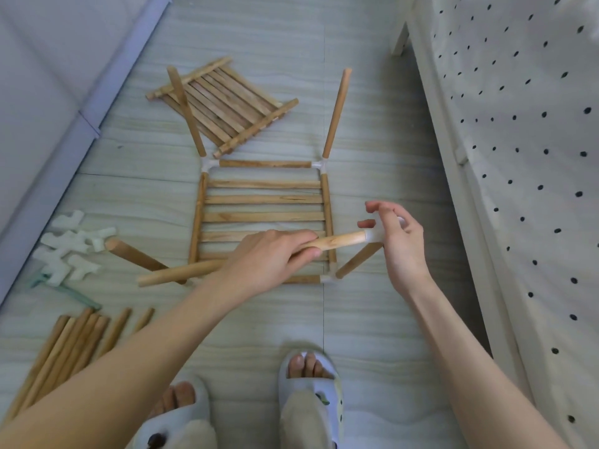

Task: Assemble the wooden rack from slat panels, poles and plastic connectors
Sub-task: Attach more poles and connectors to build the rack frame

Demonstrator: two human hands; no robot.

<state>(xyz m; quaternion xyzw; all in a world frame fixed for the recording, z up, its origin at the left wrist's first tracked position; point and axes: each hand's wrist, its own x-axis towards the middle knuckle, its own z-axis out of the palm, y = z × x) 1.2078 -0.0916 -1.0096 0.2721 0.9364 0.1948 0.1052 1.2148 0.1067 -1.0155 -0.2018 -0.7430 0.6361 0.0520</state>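
Centrally, left hand [275,254] curled round a pole [201,270] held across the near edge of the slat panel [262,218]. Right hand [400,236] pinching a translucent plastic connector [372,236] on the pole's right end; connector mostly hidden by fingers. Near-left corner of the panel covered by the forearm. Left of the panel, spare connectors [69,251] blurred; loose poles [74,345] cut off by the arm.

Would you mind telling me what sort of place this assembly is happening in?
Probably a bedroom at home: a polka-dot sheet hangs over a bed frame on the right, the person wears slippers, and they work on a tiled floor.
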